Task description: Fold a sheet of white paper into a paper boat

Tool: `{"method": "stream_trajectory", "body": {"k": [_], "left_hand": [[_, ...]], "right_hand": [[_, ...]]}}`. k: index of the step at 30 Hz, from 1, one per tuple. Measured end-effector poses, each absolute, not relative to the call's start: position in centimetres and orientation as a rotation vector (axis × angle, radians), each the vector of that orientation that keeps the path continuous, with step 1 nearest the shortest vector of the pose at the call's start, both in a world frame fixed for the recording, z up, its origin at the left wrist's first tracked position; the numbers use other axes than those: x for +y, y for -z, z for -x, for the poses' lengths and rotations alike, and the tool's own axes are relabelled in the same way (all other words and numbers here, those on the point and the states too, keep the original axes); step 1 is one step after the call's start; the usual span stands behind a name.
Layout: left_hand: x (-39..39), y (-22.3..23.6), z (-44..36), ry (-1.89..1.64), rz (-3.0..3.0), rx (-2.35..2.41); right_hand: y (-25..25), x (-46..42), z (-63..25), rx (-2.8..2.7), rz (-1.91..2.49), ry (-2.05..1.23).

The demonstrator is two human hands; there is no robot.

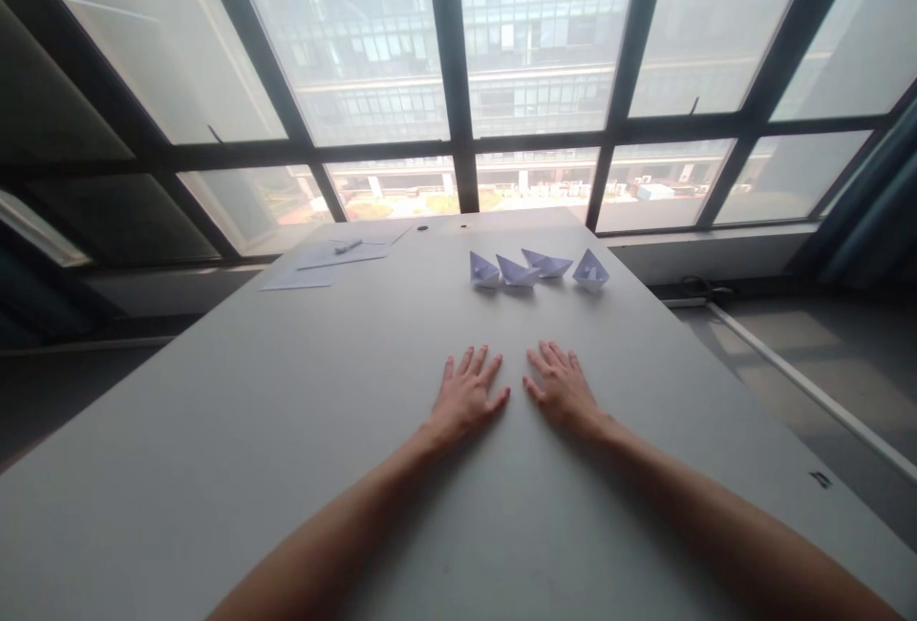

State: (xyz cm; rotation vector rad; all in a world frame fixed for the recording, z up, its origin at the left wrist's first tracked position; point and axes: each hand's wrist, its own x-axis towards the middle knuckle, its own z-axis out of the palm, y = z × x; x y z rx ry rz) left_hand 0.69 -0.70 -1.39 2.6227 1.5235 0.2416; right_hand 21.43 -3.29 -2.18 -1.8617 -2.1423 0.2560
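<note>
My left hand (pixel 467 394) lies flat on the white table (pixel 301 449), fingers spread and nothing in it. Close beside it, my right hand (pixel 562 388) also rests palm down with its fingers apart, holding nothing. Beyond both hands stand several folded white paper boats. One paper boat (pixel 482 270) is at the left of the group, touching or nearly touching a second boat (pixel 517 273). Slightly behind these sits a third boat (pixel 547 264), and another boat (pixel 591 271) stands a little apart on the right. Neither hand touches a boat.
Flat sheets of paper (pixel 297 278) lie at the far left of the table, with a small whitish object (pixel 348 246) on them that I cannot make out. A dark mark (pixel 820 480) is near the right edge. Large windows (pixel 544 38) rise behind the table.
</note>
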Motion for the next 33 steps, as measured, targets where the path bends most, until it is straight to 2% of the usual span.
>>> {"method": "stream_trajectory", "body": {"k": [26, 29, 33], "left_hand": [[-0.5, 1.8, -0.3, -0.329, -2.608, 1.517], [-0.4, 1.5, -0.3, -0.454, -2.533, 1.502], [1.6, 0.7, 0.4, -0.846, -2.201, 1.516]], "right_hand": [[1.9, -3.0, -21.3, -2.132, 1.852, -0.236], [2.0, -3.0, -21.3, -2.14, 1.841, -0.227], [2.3, -2.9, -21.4, -2.146, 1.838, -0.199]]}}
